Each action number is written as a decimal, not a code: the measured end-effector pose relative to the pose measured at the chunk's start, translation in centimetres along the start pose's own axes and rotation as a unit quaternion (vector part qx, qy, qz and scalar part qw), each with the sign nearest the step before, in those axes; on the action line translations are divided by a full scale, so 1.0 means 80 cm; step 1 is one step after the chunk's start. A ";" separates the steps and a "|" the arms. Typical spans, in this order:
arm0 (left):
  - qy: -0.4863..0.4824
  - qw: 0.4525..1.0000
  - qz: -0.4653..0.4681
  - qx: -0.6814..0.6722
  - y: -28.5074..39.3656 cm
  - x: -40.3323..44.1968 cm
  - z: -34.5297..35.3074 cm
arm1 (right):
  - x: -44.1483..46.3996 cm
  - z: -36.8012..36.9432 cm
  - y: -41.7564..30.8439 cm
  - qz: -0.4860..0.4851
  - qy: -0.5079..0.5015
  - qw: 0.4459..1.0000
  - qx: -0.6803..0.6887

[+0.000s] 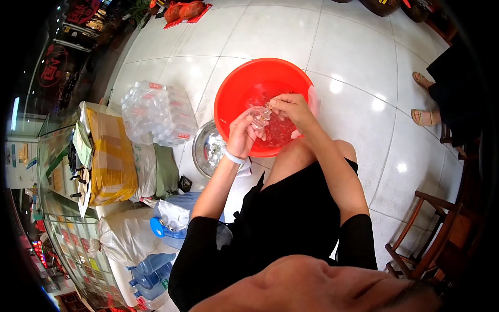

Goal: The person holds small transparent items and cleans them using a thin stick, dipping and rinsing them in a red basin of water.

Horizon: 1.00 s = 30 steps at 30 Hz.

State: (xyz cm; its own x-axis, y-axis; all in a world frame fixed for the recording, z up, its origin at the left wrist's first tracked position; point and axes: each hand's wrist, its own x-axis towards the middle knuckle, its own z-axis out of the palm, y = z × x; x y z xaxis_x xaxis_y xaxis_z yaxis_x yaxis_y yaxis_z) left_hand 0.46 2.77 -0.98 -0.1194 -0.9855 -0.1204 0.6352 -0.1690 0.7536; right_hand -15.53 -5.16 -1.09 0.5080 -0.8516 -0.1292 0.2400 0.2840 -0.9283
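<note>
Above the large red basin (224, 101), my left hand (242, 136) is closed around a clear, glassy piece (259, 116) with brownish bits on it. Its exact kind is not plain. The fingertips of my right hand (295, 110) pinch together at the upper edge of that piece. Whatever sits between them is too small to make out. Down in the basin lie wet-looking, see-through bits, partly hidden by my hands. Something pale pink (313, 100) hangs over the basin's right rim. A steel bowl (196, 151) holding small clear pieces stands beside the basin, left of my wrist.
A wrapped pack of bottles (158, 114) stands left of the basin. Nearby are a taped carton (112, 156), sacks (127, 234) and a blue water jug (182, 208). A wooden chair (421, 234) is at right; another person's sandalled feet (426, 117) are beyond.
</note>
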 end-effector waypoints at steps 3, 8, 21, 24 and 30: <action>0.006 1.000 0.007 0.028 -0.002 0.000 0.006 | -0.001 0.002 0.004 0.028 0.007 0.996 0.086; 0.096 0.990 0.054 0.083 -0.009 0.002 0.027 | 0.000 0.009 0.015 0.027 0.048 0.980 0.189; 0.004 0.910 -0.155 -0.385 -0.015 -0.001 -0.016 | -0.007 0.006 -0.010 -0.087 0.154 0.969 0.170; -0.002 0.913 -0.151 -0.380 -0.016 -0.001 -0.014 | -0.011 0.012 -0.010 -0.088 0.117 0.979 0.143; -0.064 0.917 -0.157 -0.362 -0.013 0.001 -0.010 | -0.012 0.017 0.010 -0.161 0.043 0.982 -0.087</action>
State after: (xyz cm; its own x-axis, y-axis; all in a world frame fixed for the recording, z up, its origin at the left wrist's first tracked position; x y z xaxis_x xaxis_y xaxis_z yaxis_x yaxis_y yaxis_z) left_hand 0.45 2.89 -2.28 -0.4423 -0.8848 -0.1469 0.8886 -0.4545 0.0621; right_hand -14.67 -3.52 -1.27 0.3547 -0.9214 0.1585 0.2287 -0.0788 -0.9703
